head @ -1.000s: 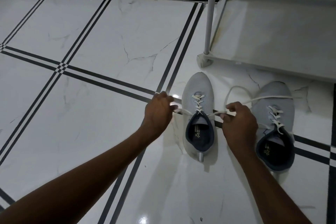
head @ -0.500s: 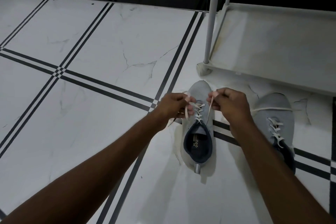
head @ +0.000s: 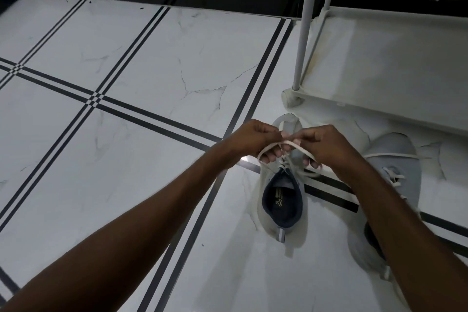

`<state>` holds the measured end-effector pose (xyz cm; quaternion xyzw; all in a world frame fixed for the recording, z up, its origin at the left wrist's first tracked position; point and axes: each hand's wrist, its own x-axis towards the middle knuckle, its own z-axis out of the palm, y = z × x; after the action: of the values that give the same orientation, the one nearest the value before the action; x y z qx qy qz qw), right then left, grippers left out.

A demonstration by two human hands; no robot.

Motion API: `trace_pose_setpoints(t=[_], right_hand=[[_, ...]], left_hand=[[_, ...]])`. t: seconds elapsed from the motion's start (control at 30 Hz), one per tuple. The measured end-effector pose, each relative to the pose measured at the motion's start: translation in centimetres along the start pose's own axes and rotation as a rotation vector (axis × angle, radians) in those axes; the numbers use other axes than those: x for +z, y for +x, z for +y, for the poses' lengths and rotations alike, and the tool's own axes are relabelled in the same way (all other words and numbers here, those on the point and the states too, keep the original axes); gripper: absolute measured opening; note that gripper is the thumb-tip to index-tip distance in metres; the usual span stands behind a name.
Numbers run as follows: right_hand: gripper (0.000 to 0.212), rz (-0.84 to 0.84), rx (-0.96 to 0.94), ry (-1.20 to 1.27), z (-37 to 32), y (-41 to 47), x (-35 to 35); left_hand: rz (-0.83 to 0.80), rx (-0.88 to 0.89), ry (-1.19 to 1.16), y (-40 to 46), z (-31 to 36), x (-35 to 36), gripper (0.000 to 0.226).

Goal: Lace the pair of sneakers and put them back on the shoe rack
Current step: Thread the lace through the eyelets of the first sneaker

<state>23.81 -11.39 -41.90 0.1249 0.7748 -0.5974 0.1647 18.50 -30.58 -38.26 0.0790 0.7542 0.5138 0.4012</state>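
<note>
2 grey sneakers [head: 281,208] on tiled floor [head: 141,63], beside 1 rack [head: 379,71]. 2 hands, left [head: 253,140] and right [head: 326,145], pinching the lace [head: 273,146] over left sneaker; right sneaker [head: 395,157] loose-laced

Two bare forearms enter from the lower edge of the frame, one from the lower left corner and one from the lower right, and narrow toward the centre. No sleeve, watch, band or ring shows on either; both are uncovered from the frame edge to the fingers. The left hand [head: 253,140] and the right hand [head: 321,143] sit just right of centre, each gloveless, with short, pale, unpainted nails visible on several fingertips [head: 266,159]. The wrists are slim, the knuckles rounded. Nothing else of the person is in view.
</note>
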Motion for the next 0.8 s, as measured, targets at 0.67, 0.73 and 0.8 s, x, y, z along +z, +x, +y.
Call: trace_pose_setpoints(t=[0.67,0.73,0.8], right_hand=[[0.024,0.107,0.259,0.473,-0.2,0.4,2.3],[0.034,0.181,0.256,0.594,0.1,0.3,2.0],[0.037,0.28,0.278,0.79,0.5,-0.1,1.1]], left_hand=[[0.511,0.226,0.117,0.0,-3.1,2.3,0.004],[0.479,0.139,-0.013,0.0,-3.6,2.2,0.008],[0.442,0.067,-0.145,-0.1,-4.0,2.3,0.014]])
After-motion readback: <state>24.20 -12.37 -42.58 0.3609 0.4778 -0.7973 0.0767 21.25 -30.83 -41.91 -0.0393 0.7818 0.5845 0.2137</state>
